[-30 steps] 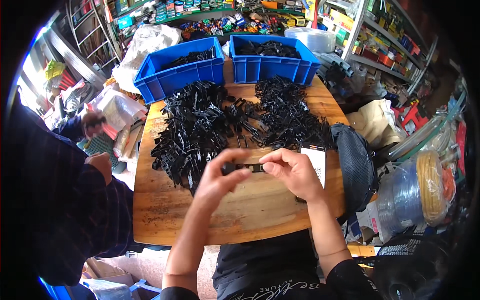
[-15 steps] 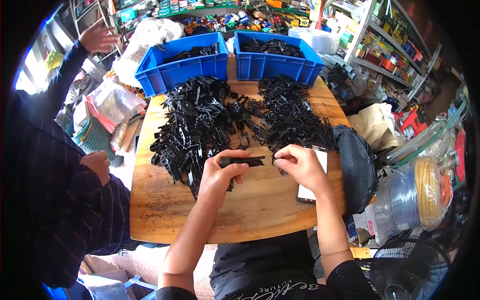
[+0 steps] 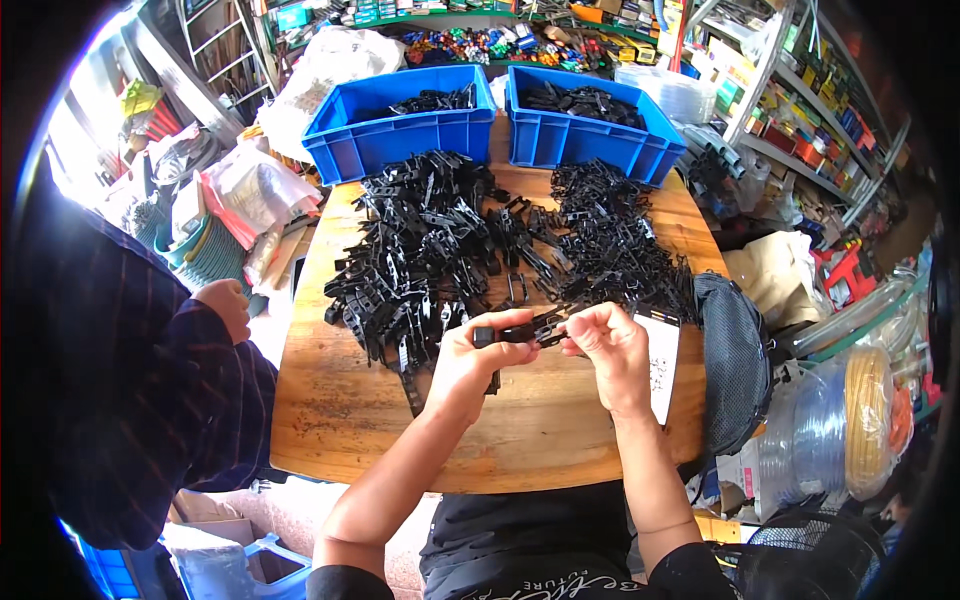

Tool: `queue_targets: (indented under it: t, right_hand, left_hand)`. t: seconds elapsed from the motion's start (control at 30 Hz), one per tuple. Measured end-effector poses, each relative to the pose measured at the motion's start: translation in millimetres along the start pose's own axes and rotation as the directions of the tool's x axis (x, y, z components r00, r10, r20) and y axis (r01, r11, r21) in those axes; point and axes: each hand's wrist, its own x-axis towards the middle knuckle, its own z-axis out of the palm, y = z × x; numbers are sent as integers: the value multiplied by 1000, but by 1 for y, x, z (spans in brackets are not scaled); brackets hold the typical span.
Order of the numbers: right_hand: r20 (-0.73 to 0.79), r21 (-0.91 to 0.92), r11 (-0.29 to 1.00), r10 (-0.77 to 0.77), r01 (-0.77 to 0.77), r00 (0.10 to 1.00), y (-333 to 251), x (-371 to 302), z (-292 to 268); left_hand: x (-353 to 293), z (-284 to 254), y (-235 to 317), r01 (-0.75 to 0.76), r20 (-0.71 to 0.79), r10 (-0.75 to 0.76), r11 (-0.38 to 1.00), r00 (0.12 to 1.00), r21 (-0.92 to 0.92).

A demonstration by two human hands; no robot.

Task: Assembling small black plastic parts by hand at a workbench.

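Observation:
A long black plastic part [image 3: 515, 333] with a slotted, frame-like end lies in my left hand [image 3: 462, 375], whose thumb and fingers are closed around its thick end. The thumb and fingertips of my right hand [image 3: 614, 355] pinch the slotted end; exactly what they grip there is partly hidden. Both hands are held over the near side of a wooden table [image 3: 480, 450]. Just beyond them lie a pile of larger black plastic parts [image 3: 425, 245] on the left and a pile of smaller ones [image 3: 620, 240] on the right.
Two blue bins [image 3: 400, 145] [image 3: 590, 140] holding black parts stand at the table's far edge. A white flat rectangular thing [image 3: 660, 375] lies by my right wrist, beside a dark mesh bag [image 3: 735, 360]. At the left stands another person [image 3: 170, 400], one hand near the table.
My right hand has closed in on the part, its fingers now at the slotted end. The other person's raised arm has dropped out of view. The whole view has shifted slightly.

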Motion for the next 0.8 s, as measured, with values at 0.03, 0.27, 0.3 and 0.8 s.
queue_targets:
  t: [0.03,0.27,0.3,0.8]
  right_hand:
    - [-2,0,1000,2,-2,1000,1,0,-1]
    - [-168,-78,996,-50,37,984,-8,-1,0]
    - [-172,-79,996,-51,38,984,-6,-2,1]
    - [-141,-476,842,-358,254,923,8,-5,15]
  left_hand:
    - [-1,1,0,-5,10,5,999,1000,34]
    - [-2,4,-4,-20,-26,25,983,999,185]
    - [-3,7,-3,-18,-23,23,983,999,185]
    - [-3,8,-23,-35,-46,35,999,998,7]
